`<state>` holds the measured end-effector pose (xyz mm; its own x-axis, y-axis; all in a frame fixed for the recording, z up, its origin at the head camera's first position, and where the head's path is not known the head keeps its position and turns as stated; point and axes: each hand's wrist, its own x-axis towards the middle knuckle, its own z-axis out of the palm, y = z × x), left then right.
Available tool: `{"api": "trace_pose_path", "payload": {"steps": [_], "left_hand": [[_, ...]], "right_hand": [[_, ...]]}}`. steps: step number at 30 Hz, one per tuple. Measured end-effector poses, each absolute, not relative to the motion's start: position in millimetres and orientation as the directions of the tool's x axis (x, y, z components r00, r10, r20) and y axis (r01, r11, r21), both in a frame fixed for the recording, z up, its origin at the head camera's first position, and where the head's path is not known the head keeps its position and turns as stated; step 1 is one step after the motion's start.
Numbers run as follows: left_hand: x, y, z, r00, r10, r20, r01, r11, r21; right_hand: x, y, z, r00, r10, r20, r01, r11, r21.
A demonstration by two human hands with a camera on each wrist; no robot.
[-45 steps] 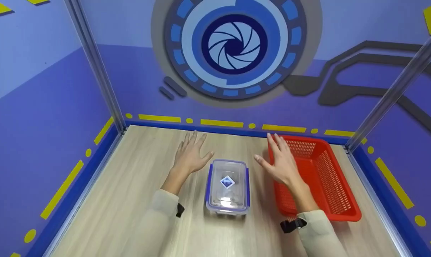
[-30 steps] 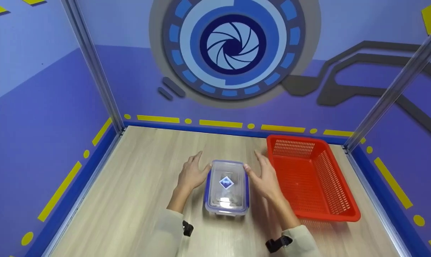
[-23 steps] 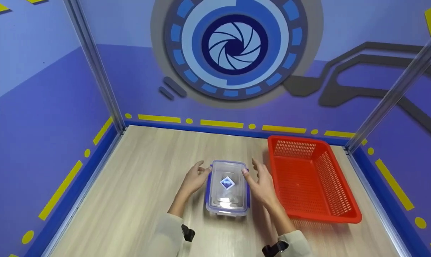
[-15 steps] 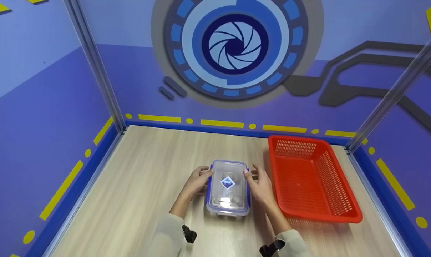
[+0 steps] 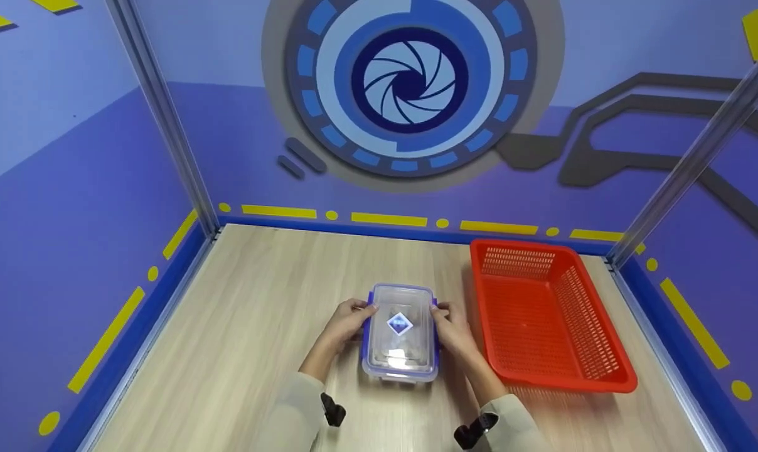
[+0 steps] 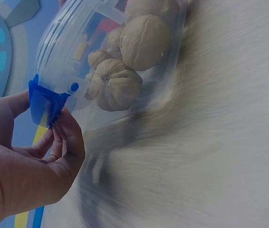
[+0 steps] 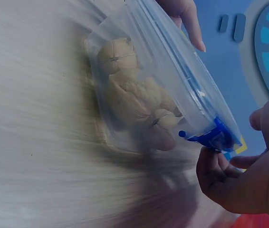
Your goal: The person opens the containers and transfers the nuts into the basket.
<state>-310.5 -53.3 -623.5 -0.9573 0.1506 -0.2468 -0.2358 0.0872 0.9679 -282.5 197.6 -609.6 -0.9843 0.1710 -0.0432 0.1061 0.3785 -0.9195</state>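
Observation:
A clear food storage container (image 5: 404, 348) with blue side clips and a diamond-shaped label on its lid stands on the wooden table. Through its walls show several round, tan, creased lumps (image 6: 113, 90), some ribbed like small pumpkins (image 7: 118, 54). My left hand (image 5: 346, 323) pinches the left blue clip (image 6: 46, 104), thumb at the lid's edge and fingers curled below. On the opposite side my right hand (image 5: 454, 329) has curled fingertips (image 7: 213, 164) under the other blue clip (image 7: 215, 137), and its thumb lies by the lid's edge. Both clips are down against the sides.
A red perforated plastic basket (image 5: 523, 326) stands just right of my right hand. Blue decorated walls (image 5: 260, 157) and metal posts enclose the table (image 5: 241, 301) at the back and sides.
Both hands have come down and inward from beside the container to its clips, their fingers going from spread to curled. The container and basket stay in place.

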Motion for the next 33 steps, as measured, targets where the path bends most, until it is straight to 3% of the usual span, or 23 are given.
{"api": "trace_pose_path", "payload": {"steps": [8,17,33], "left_hand": [[-312.8,-54.1,-628.3,-0.929,0.205,-0.307,-0.318,-0.019,0.948],[-314.1,-52.1,-636.2,-0.926,0.224,-0.306,-0.342,-0.149,0.928],[-316.8,-48.5,-639.0,-0.925,0.233,-0.300,-0.333,-0.115,0.936]], "right_hand": [[-285.9,197.4,-616.8,-0.971,0.187,-0.152,0.212,0.362,-0.908],[-290.1,201.2,-623.5,-0.965,0.122,-0.234,0.253,0.170,-0.953],[-289.3,203.3,-625.1,-0.976,0.090,-0.196,0.212,0.234,-0.949]]}}
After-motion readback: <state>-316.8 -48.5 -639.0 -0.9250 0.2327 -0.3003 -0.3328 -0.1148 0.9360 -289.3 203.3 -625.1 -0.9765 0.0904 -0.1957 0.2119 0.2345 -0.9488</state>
